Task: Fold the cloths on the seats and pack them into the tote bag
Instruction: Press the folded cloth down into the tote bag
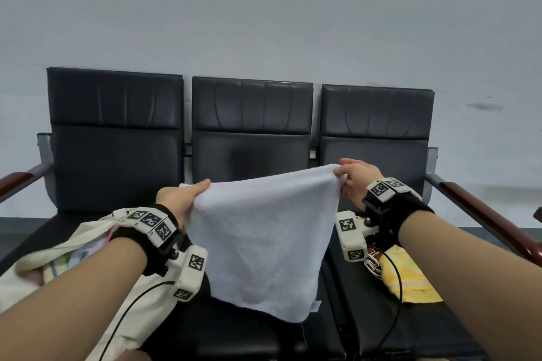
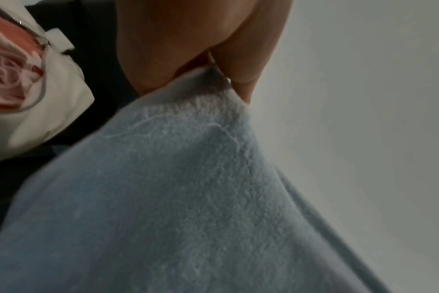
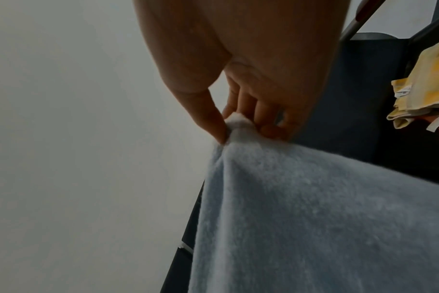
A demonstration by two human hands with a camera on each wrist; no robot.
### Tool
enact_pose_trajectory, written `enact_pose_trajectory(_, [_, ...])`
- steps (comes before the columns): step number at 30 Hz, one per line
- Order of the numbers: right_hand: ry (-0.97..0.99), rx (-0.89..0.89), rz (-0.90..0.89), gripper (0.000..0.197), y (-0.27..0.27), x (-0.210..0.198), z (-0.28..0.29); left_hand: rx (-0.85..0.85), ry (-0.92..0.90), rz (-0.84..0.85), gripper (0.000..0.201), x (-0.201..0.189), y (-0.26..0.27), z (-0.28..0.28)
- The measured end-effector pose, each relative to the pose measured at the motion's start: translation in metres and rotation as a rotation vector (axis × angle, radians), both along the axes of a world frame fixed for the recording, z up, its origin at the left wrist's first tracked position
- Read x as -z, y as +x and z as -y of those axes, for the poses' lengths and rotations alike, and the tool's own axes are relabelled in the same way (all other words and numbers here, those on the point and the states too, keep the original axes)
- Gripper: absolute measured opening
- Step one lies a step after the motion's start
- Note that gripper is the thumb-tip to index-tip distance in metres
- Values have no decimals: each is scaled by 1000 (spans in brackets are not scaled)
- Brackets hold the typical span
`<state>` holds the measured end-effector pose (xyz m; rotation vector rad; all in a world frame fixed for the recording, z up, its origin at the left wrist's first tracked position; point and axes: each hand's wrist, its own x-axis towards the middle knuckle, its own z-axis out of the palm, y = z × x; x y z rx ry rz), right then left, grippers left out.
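Note:
A pale blue terry cloth [image 1: 264,231] hangs spread in the air above the middle seat, its lower edge drooping toward the cushion. My left hand [image 1: 187,195] pinches its upper left corner, the thumb on top. My right hand [image 1: 349,176] pinches the upper right corner a little higher. In the left wrist view the cloth [image 2: 188,188] runs down from my left hand [image 2: 213,79]. In the right wrist view thumb and fingers of my right hand [image 3: 236,123] bunch the cloth [image 3: 313,208] corner. A cream tote bag [image 1: 73,249] lies open on the left seat with cloths inside.
A yellow cloth [image 1: 407,278] lies on the right seat [image 1: 410,331], next to something with red and white lettering. The three black seats [image 1: 252,149] stand against a grey wall. Wooden-topped armrests [image 1: 484,214] flank the row. Wrist-camera cables hang below both forearms.

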<state>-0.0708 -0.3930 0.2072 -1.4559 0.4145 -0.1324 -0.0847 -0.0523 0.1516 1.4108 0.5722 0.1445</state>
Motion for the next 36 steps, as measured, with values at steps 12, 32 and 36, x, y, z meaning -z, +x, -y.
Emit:
enact_pose_trajectory(12, [-328,59,96,12,-5,-4,18,-113,202,45,37,-18,-13,-11])
enact_pose_trajectory(32, [-804,-231,18,16,-43,-17,47,69,230,160,41,-27,-21,-28])
enact_pose_trajectory(36, [-1005,-151,35,11,-14,0,37,53,389,166,20,-21,4,-30])
